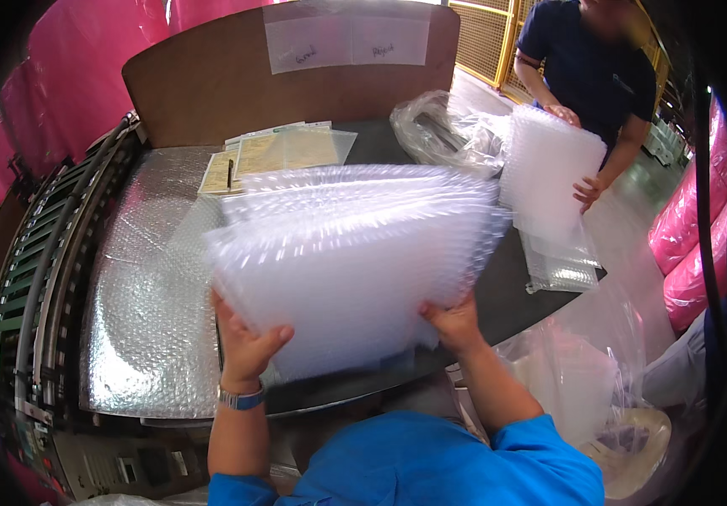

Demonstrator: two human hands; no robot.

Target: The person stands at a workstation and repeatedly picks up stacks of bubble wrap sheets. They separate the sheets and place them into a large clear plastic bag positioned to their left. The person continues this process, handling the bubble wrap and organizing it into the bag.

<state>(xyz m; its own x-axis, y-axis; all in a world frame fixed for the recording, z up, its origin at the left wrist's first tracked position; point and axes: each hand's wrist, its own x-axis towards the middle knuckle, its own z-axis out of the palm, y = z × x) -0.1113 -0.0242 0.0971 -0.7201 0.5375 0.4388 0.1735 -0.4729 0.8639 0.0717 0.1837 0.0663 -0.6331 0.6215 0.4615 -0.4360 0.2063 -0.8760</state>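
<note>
Between my hands I hold up a thick stack of bubble wrap sheets (338,287) above the dark table. My left hand (249,341) grips its lower left edge, thumb on the near face and fingers behind. On the right side, my right hand (454,322) clasps the stack the same way. The upper edges fan apart and are smeared by motion. A large bubble wrap sheet (144,320) lies flat on the table to the left. Beyond the stack are papers (254,160) with a pen (230,174) on them.
Across the table at right, a co-worker (587,76) holds bubble wrap sheets (549,169). Crumpled clear plastic (443,131) lies at the table's far side, near a brown board (296,80). A roller conveyor (43,261) runs along the left. A clear bag (570,371) hangs at lower right.
</note>
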